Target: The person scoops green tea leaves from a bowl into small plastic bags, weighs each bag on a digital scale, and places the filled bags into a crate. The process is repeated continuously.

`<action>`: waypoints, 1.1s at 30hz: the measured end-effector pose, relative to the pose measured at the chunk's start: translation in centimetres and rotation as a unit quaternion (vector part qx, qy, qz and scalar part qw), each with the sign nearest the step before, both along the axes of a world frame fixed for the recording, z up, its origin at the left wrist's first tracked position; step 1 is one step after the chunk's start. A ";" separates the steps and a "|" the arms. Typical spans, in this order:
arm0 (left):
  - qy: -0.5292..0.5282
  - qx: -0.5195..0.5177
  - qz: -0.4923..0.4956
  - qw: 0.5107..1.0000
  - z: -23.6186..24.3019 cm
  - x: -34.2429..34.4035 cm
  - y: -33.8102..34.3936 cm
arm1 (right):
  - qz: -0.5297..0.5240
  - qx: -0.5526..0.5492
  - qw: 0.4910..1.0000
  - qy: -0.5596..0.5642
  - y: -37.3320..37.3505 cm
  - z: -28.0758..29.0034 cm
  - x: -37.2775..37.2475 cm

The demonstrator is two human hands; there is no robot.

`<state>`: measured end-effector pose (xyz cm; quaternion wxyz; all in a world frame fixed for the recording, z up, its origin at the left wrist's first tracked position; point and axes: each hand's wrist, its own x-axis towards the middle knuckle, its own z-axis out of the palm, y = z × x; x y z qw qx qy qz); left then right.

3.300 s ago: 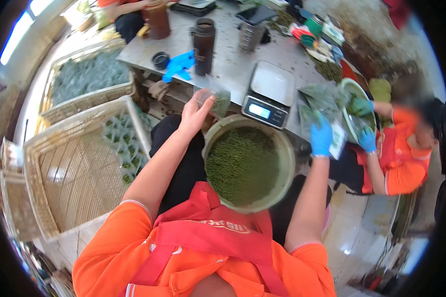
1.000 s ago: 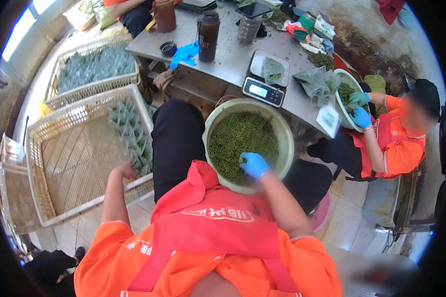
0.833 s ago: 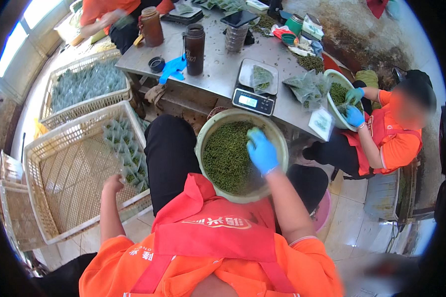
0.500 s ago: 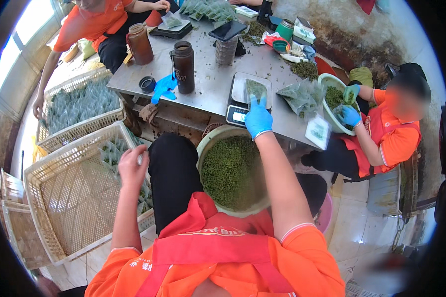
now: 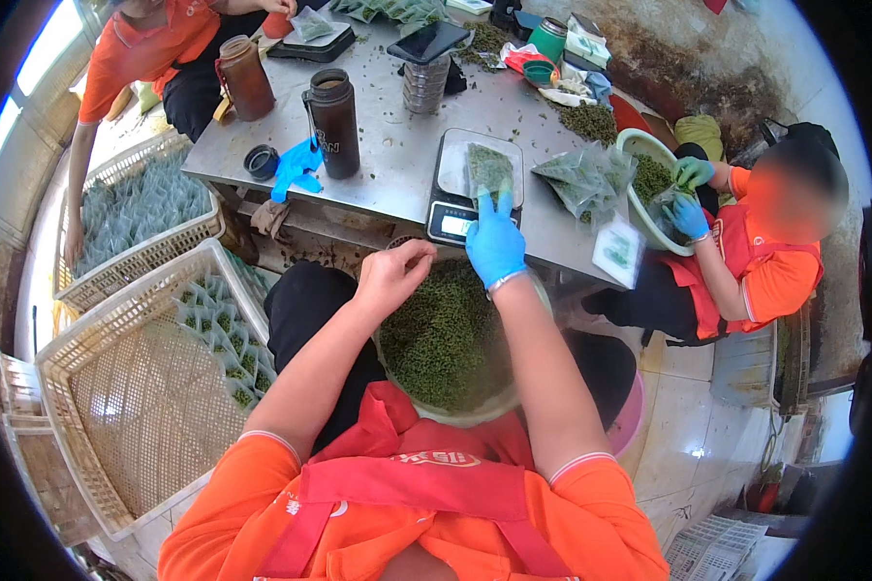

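Observation:
My bare left hand (image 5: 394, 276) is over the bowl's rear left rim, fingertips pinched; whatever they may hold is too small to make out. My blue-gloved right hand (image 5: 495, 242) reaches to the scale (image 5: 450, 225), fingers stretched out, their tips touching a small clear bag (image 5: 489, 165) of green granules on its pan. Beneath my forearms a pale green bowl of small green granules (image 5: 441, 339) sits between my legs. A pile of filled bags (image 5: 583, 179) lies right of the scale.
Crates (image 5: 84, 382) (image 5: 213, 229) with bags stand left. The steel table (image 5: 383, 213) carries bottles (image 5: 329, 131), blue gloves (image 5: 295, 169) and a phone (image 5: 426, 39). One co-worker (image 5: 775, 271) works at a bowl on my right; another (image 5: 150, 44) reaches into the rear left crate.
My left hand has moved from the left crate to above the bowl. My right hand has risen from the granules to the scale, where a bag has appeared since the earliest frame.

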<state>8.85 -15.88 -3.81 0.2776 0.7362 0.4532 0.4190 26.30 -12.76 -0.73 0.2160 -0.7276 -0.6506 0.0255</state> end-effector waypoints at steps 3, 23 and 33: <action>0.058 -0.019 -0.003 0.998 -1.5 -0.6 -0.3 | -0.007 0.028 1.000 0.012 1.2 -0.7 0.4; 0.058 -0.095 -0.102 0.989 -0.1 0.9 -2.2 | -0.072 -0.016 0.997 0.016 1.3 0.8 1.3; 0.011 -0.138 -0.097 0.986 -0.8 0.5 -1.8 | -0.062 0.069 0.703 0.705 -1.8 -3.2 2.8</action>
